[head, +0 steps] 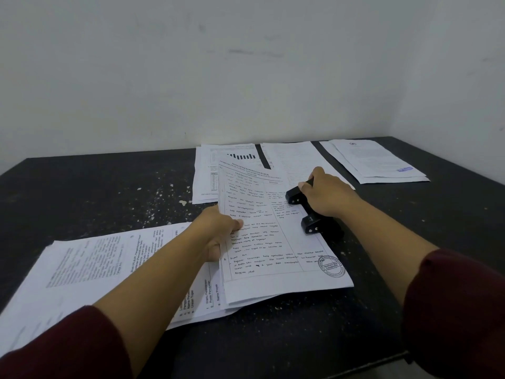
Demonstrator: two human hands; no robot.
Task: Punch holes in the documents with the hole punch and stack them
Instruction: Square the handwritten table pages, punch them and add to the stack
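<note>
Head view: right hand (326, 196) pressed palm-down, fingers curled, over black hole punch (311, 214), long axis running away from the body along the right edge of the handwritten document (262, 228), that edge tucked under the punch heads. Left hand (218, 232) pinched the same document's left edge, thumb on top, sheet lying between both hands. No containers seen; printed stack (90, 274) under left forearm, further sheets (379, 162) beyond right hand on dark table (95, 192).

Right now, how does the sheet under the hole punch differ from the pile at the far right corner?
The sheet carries handwriting and a round stamp; the pile is printed text with a small blue mark. The sheet is held by the left hand and fed into the hole punch; the pile lies untouched. Both are white paper.
</note>
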